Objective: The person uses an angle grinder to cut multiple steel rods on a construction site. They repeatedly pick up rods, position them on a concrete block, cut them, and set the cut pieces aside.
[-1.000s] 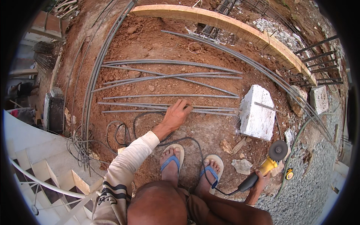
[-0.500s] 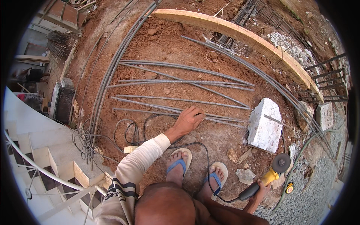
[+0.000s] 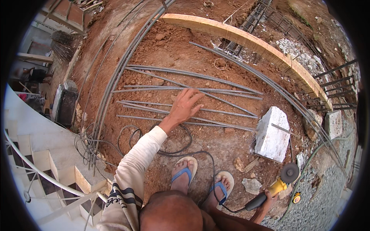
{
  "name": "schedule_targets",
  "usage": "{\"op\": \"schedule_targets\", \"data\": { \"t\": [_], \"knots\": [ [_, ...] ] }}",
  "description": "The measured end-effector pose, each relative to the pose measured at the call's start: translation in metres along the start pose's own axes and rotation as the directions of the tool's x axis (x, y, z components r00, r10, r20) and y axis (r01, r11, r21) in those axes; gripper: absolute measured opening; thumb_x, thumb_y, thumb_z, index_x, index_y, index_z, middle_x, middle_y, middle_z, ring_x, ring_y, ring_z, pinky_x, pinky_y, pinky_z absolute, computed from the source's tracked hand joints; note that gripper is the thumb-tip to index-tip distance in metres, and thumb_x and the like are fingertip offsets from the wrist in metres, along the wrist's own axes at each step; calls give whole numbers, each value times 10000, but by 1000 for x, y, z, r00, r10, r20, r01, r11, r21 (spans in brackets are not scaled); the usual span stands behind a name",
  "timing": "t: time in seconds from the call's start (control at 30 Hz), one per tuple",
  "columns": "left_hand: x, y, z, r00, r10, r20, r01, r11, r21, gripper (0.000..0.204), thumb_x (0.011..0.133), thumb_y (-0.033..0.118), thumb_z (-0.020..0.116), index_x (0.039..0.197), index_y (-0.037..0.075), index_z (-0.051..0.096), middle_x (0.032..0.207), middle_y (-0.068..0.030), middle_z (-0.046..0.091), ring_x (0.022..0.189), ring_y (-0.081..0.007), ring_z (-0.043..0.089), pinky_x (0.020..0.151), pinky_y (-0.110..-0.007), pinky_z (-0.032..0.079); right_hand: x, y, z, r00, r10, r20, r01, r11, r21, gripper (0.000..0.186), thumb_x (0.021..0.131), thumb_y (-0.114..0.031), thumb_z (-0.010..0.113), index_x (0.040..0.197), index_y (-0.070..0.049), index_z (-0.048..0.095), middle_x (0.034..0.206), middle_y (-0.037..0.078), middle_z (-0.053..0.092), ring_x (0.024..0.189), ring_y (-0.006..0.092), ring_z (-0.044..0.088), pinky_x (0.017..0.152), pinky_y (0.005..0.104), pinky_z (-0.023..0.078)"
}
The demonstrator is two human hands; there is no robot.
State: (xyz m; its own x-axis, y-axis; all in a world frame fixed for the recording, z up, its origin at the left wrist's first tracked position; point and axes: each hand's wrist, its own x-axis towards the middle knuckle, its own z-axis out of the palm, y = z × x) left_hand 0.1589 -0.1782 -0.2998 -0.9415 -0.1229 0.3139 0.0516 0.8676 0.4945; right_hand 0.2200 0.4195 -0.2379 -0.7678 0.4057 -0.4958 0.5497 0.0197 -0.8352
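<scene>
My left hand (image 3: 183, 104) is palm down over the middle of several steel reinforcing bars (image 3: 227, 112) lying on the red soil. Its fingers and thumb are apart and reach across the bars; any contact beneath the palm is hidden. At the lower right my right hand (image 3: 271, 199) grips a yellow and black angle grinder (image 3: 277, 187). A cutting disc (image 3: 289, 173) shows at the tool's far end. From the handle a black cord (image 3: 212, 169) runs past my sandalled feet and loops on the ground.
A white block (image 3: 272, 134) stands right of the bars, with a short rod (image 3: 284, 130) across it. Long bars curve along the left (image 3: 115, 73) and right (image 3: 285, 86). Beyond lies a wooden beam (image 3: 246, 37). A tape measure (image 3: 296, 198) sits near the grinder; steps (image 3: 50, 169) are at left.
My left hand has moved away from my feet, from the nearest bars to the middle ones. Some nearer bars have shifted. My right hand still holds the grinder in about the same place.
</scene>
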Motion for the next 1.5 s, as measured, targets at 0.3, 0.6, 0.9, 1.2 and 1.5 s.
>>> {"op": "schedule_targets", "data": {
  "t": [0.3,0.6,0.9,1.2,1.5],
  "knots": [
    [90,-96,-24,932,-192,307,101,952,290,481,993,352,819,1417,153,707,1423,-100,649,1344,-382,582,1127,-557,493,-3,-8,8,999,-16,34,17,999,-29,670,791,-32,778,1410,-17,522,1020,125,681,772,236,691,658,365,602],
    [118,-111,-12,958,-204,202,137,944,302,376,996,264,802,1344,137,738,1314,-117,694,1308,-372,637,1052,-541,570,-6,-14,5,1000,-26,18,27,998,-49,677,786,-44,793,1408,-23,527,1002,133,677,716,245,695,611,382,618],
    [68,-84,-32,995,-84,59,74,986,152,368,961,237,841,1291,104,746,1252,-121,685,1221,-377,641,1049,-493,546,-5,-12,10,999,-28,-16,28,999,-17,639,787,-54,800,1365,-17,529,977,131,676,716,242,695,615,376,616],
    [30,-87,-37,966,-36,257,-6,987,162,328,975,224,809,1266,96,731,1229,-121,686,1177,-378,643,1000,-498,548,-1,-10,20,999,-16,29,16,1000,6,622,793,-27,788,1358,-12,528,977,139,691,723,240,703,627,366,613],
    [42,-90,-41,914,23,406,-125,966,225,325,1034,238,741,1337,127,702,1159,-118,690,1079,-383,697,875,-507,578,-5,1,9,1000,-14,8,14,1000,16,602,795,-9,783,1349,-23,547,990,132,693,733,243,710,655,367,618]
  ]
}}
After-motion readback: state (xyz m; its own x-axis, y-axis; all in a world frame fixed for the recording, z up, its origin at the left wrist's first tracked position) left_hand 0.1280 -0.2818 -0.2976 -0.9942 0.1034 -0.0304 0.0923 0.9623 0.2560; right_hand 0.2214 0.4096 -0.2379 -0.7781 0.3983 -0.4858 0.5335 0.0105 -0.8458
